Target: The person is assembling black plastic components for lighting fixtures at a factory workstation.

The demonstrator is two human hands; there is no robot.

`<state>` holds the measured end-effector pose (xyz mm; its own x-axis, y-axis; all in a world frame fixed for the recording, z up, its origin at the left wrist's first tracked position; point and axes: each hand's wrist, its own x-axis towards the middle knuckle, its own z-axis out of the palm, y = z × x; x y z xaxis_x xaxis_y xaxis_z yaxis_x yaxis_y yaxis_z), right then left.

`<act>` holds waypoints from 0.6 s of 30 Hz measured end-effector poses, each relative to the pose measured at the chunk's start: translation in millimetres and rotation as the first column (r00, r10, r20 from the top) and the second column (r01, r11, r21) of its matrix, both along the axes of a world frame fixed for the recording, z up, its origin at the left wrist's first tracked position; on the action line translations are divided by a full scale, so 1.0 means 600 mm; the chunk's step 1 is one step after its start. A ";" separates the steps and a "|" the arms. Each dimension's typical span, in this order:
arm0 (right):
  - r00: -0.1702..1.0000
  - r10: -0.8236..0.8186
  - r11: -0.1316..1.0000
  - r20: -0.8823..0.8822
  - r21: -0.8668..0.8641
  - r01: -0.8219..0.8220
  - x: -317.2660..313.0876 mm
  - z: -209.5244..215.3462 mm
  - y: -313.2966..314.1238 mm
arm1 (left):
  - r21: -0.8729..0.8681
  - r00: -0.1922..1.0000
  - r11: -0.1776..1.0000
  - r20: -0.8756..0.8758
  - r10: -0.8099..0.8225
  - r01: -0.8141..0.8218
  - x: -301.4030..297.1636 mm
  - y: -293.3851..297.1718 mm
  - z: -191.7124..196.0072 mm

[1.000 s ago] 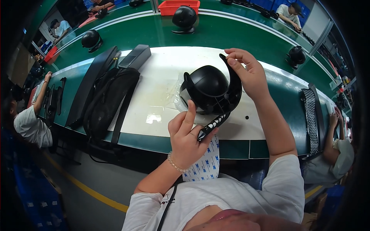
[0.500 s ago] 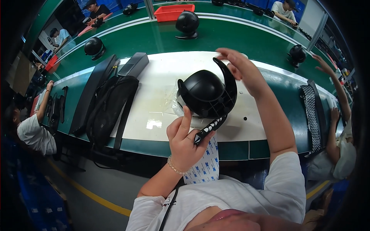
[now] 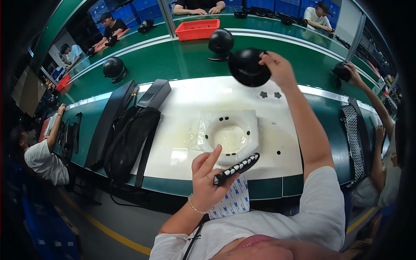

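My right hand (image 3: 279, 69) grips the edge of a black domed helmet shell (image 3: 249, 71), raised at the far edge of the white work mat (image 3: 186, 102). Between the fingers of my left hand (image 3: 208, 182) lies a black curved strip dotted with white oval pads (image 3: 238, 168); my index finger points away from it. Just beyond that hand sits a white, plastic-wrapped holder (image 3: 251, 119) with a round hollow and several black dots around its rim. Below the left hand hangs a white sheet with blue print (image 3: 232, 201), against my shirt.
Black bags (image 3: 130, 143) and a grey box (image 3: 154, 93) lie left on the bench. Two flower-shaped black pieces (image 3: 271, 95) rest on the mat. Domed helmets (image 3: 221, 43) and a red bin (image 3: 197, 30) stand beyond. At right, a co-worker's hand (image 3: 353, 73) touches another helmet.
The helmet shell has left the holder and moved up and away in my right hand, uncovering the holder. My left hand keeps the strip. The right-hand co-worker's hand now reaches a helmet.
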<state>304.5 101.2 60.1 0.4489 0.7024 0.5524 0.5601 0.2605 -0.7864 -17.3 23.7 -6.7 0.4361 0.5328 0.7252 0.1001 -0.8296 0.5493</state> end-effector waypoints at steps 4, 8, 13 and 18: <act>0.495 -0.321 0.921 0.808 0.144 0.363 0.082 -0.079 0.051 | -0.027 1.000 0.999 -0.015 -0.021 0.021 0.003 -0.003 0.005; 0.545 -0.200 0.872 0.814 -0.105 0.478 0.167 -0.123 0.052 | -0.053 0.999 0.998 -0.041 -0.035 0.033 0.001 -0.006 0.011; 0.714 -0.225 0.625 0.663 -0.464 0.628 0.196 -0.146 0.051 | -0.065 0.998 0.996 -0.029 -0.060 0.058 0.006 -0.001 0.009; 0.704 -0.119 0.724 0.700 -0.424 0.544 0.145 -0.130 0.052 | -0.082 0.998 0.996 -0.050 -0.047 0.042 0.002 0.002 0.009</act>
<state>391.2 132.2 -17.8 0.4462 0.8304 0.3336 0.8949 -0.4126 -0.1700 -16.0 24.9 -1.5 0.4964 0.5684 0.6562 0.0941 -0.7866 0.6102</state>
